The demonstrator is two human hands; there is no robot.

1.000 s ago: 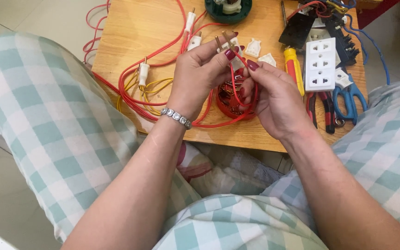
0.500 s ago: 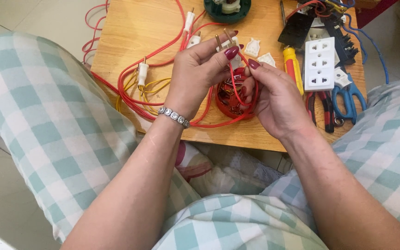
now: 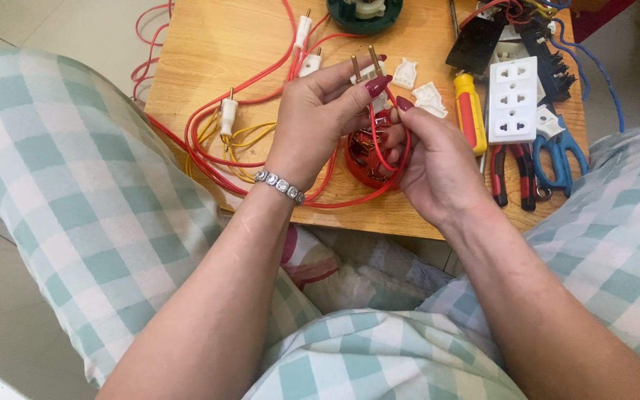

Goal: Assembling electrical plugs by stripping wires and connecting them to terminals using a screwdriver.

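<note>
Wooden low table (image 3: 209, 44) fills the upper frame; at its centre, the left hand (image 3: 316, 122) pinches a white two-pin plug (image 3: 368, 72), pins pointing up, while the right hand (image 3: 438, 167), fingers curled, grips its thin red wire (image 3: 379, 152) just below.

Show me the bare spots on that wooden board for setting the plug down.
Free: the board's upper-left area, bordered by red wires and white plugs. Also the near edge below the left hand. Crowded: the right side, with socket strip, screwdriver, pliers.
</note>
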